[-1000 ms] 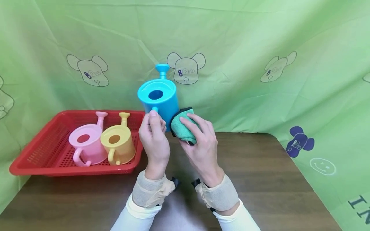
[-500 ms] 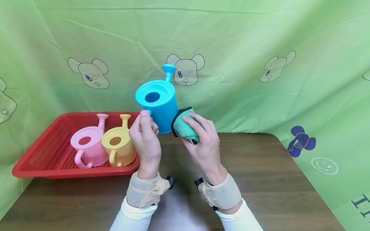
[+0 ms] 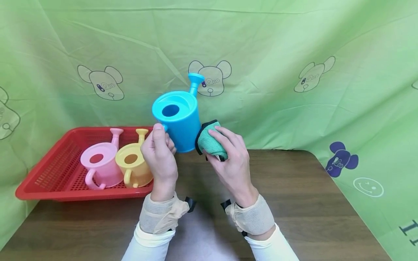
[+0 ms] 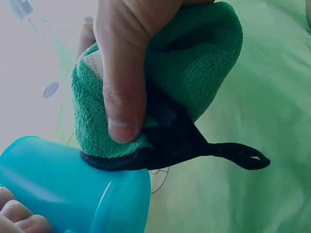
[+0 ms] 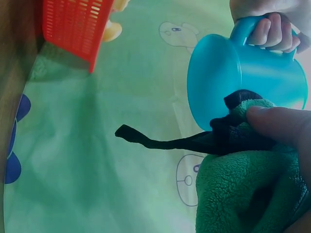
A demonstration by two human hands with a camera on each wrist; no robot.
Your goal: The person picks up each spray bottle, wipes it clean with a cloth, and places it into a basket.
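Note:
A blue watering can (image 3: 183, 128) is held up above the table, its spout pointing away and to the right. My left hand (image 3: 160, 159) grips its handle, fingers wrapped round it, as the right wrist view also shows. In my right hand (image 3: 233, 165) is a bunched green cloth (image 3: 210, 141) with black edging, pinched between thumb and fingers. The cloth (image 4: 112, 131) lies against the can's side in the left wrist view. From its edge sticks out a black hanging loop (image 4: 243, 155). The palm side of the right hand is hidden in the head view.
A red plastic basket (image 3: 49, 174) stands at the left of the wooden table (image 3: 287, 203). Inside sit a pink watering can (image 3: 106, 168) and a yellow watering can (image 3: 138, 165), side by side. Green printed fabric (image 3: 267, 108) hangs behind and to the right.
The left hand has shifted left and turned the blue can, so its spout has swung to the right. The right hand, with the cloth, has moved slightly right.

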